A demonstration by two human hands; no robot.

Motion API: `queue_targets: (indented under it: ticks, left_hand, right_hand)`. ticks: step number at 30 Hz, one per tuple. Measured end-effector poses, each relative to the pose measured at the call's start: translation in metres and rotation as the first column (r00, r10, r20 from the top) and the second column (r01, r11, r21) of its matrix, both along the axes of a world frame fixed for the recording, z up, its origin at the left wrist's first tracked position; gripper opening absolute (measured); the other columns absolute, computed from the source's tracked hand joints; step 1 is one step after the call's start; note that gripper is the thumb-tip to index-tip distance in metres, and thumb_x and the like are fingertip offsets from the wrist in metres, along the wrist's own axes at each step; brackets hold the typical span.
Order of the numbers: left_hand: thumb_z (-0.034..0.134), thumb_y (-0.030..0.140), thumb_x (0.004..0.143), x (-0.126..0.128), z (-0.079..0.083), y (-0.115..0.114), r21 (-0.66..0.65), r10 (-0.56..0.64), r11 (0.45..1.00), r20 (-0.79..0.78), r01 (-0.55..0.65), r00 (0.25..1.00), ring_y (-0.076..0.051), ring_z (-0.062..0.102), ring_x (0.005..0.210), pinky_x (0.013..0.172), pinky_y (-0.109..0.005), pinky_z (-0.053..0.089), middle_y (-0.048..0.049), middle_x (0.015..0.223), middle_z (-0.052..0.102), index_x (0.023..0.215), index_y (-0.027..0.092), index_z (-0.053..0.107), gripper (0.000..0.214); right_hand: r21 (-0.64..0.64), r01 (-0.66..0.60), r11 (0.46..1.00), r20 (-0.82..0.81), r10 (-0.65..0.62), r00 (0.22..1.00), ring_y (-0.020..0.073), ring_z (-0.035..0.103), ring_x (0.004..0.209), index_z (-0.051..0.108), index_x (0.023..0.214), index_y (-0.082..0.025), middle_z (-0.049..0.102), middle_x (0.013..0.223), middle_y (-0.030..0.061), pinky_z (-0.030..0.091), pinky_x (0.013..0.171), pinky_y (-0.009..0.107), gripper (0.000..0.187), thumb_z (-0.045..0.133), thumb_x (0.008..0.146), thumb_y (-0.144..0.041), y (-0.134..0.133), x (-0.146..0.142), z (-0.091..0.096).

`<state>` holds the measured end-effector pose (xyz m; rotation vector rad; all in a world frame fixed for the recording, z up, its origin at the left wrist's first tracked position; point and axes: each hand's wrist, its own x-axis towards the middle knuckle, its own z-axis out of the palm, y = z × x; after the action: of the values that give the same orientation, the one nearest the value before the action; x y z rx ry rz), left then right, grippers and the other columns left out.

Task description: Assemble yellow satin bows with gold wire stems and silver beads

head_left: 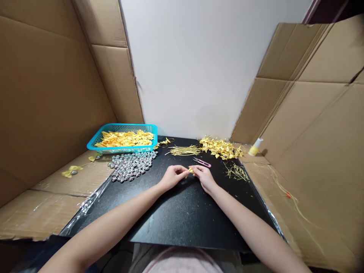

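Both hands at centre frame, fingertips pinched: left hand and right hand holding one small yellow ribbon between them, just above the black table. Pink snips lie just beyond the right hand. Left of centre: silver beads, blue basket of yellow bows behind. Right of centre: thread scraps.

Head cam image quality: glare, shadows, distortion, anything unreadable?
Head view: pale sheen on the black tabletop; bright glints on the silver beads; soft shadow beneath the left hand; cardboard side panels lean outward, likely wide-angle stretch; yellow ribbon piece pinched by both hands too small for detail.
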<state>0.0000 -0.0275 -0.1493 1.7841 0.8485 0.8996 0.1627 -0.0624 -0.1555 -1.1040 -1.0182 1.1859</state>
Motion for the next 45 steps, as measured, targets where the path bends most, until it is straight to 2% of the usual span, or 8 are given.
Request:
queue_targets:
  ticks: [4, 11, 20, 26, 34, 39, 42, 45]
  left_hand:
    - [0.068, 0.047, 0.075, -0.002, -0.002, 0.002, 0.015, -0.003, 1.000, -0.024, 0.003, 1.000, -0.014, 0.057, 0.059, 0.058, -0.025, 0.044, -0.0053, 0.068, 0.069, 0.078, 0.012, 0.072, 0.036]
    - [0.068, 0.043, 0.075, -0.005, 0.001, 0.002, 0.046, 0.015, 0.999, -0.083, -0.011, 0.996, -0.012, 0.051, 0.054, 0.053, -0.023, 0.037, -0.0031, 0.064, 0.067, 0.073, 0.012, 0.072, 0.031]
    - [0.066, 0.046, 0.076, -0.004, 0.000, 0.002, -0.015, -0.097, 0.995, -0.096, 0.096, 0.991, -0.012, 0.052, 0.055, 0.055, -0.023, 0.039, -0.0043, 0.065, 0.066, 0.079, 0.010, 0.071, 0.036]
    - [0.063, 0.049, 0.077, -0.005, 0.005, 0.002, -0.011, -0.092, 0.996, -0.137, 0.091, 0.986, -0.011, 0.048, 0.051, 0.051, -0.022, 0.035, -0.0013, 0.057, 0.060, 0.069, 0.010, 0.068, 0.040]
    - [0.062, 0.054, 0.076, -0.004, 0.007, 0.002, -0.011, -0.084, 0.996, -0.136, 0.083, 0.987, -0.014, 0.057, 0.058, 0.056, -0.023, 0.042, -0.0039, 0.067, 0.067, 0.078, 0.012, 0.068, 0.042]
    - [0.063, 0.055, 0.075, -0.006, 0.008, 0.004, 0.016, -0.102, 0.994, -0.192, 0.107, 0.976, -0.016, 0.061, 0.064, 0.061, -0.024, 0.046, -0.0044, 0.072, 0.071, 0.079, 0.015, 0.068, 0.041]
    - [0.061, 0.056, 0.076, -0.007, 0.008, 0.006, 0.038, -0.127, 0.989, -0.248, 0.141, 0.960, -0.017, 0.061, 0.067, 0.064, -0.024, 0.046, -0.0037, 0.072, 0.071, 0.079, 0.016, 0.068, 0.041]
    - [0.060, 0.059, 0.075, -0.007, 0.009, 0.007, 0.060, -0.112, 0.989, -0.288, 0.134, 0.951, -0.017, 0.061, 0.068, 0.064, -0.024, 0.046, -0.0038, 0.073, 0.070, 0.078, 0.016, 0.068, 0.044]
  right_hand:
    - [0.001, 0.009, 1.000, 0.010, -0.009, 1.000, 0.0151, 0.055, 0.068, 0.073, 0.070, -0.016, 0.070, 0.076, 0.0064, 0.042, 0.065, 0.029, 0.041, 0.077, 0.057, -0.054, 0.001, 0.001, -0.001]
    - [0.021, 0.007, 1.000, 0.052, -0.008, 0.999, 0.0155, 0.055, 0.069, 0.073, 0.071, -0.016, 0.070, 0.075, 0.0058, 0.043, 0.065, 0.029, 0.039, 0.075, 0.059, -0.053, 0.002, 0.001, -0.005]
    - [0.082, -0.022, 0.996, 0.151, 0.010, 0.988, 0.0149, 0.056, 0.066, 0.072, 0.069, -0.017, 0.068, 0.071, 0.0039, 0.044, 0.065, 0.028, 0.030, 0.072, 0.065, -0.046, -0.001, -0.002, -0.002]
    - [0.125, -0.009, 0.992, 0.213, -0.018, 0.977, 0.0137, 0.057, 0.065, 0.072, 0.071, -0.016, 0.069, 0.071, 0.0029, 0.045, 0.065, 0.027, 0.027, 0.068, 0.069, -0.043, 0.001, -0.004, -0.007]
    - [0.140, 0.001, 0.990, 0.346, -0.050, 0.937, 0.0140, 0.060, 0.065, 0.072, 0.077, -0.017, 0.070, 0.075, 0.0037, 0.049, 0.062, 0.026, 0.025, 0.060, 0.078, -0.038, 0.004, -0.003, -0.008]
    - [0.160, 0.045, 0.986, 0.533, -0.125, 0.837, 0.0183, 0.066, 0.080, 0.072, 0.081, -0.020, 0.072, 0.085, 0.0029, 0.053, 0.072, 0.030, 0.015, 0.061, 0.080, -0.030, 0.002, -0.003, -0.001]
    - [0.162, 0.083, 0.983, 0.669, -0.172, 0.723, 0.0178, 0.066, 0.080, 0.071, 0.093, -0.024, 0.072, 0.092, 0.0018, 0.054, 0.073, 0.031, 0.016, 0.059, 0.084, -0.031, -0.001, 0.001, 0.009]
    - [0.148, 0.077, 0.986, 0.804, -0.165, 0.571, 0.0154, 0.065, 0.084, 0.069, 0.098, -0.026, 0.070, 0.105, -0.0003, 0.053, 0.081, 0.028, 0.019, 0.055, 0.088, -0.033, -0.002, 0.015, 0.031]
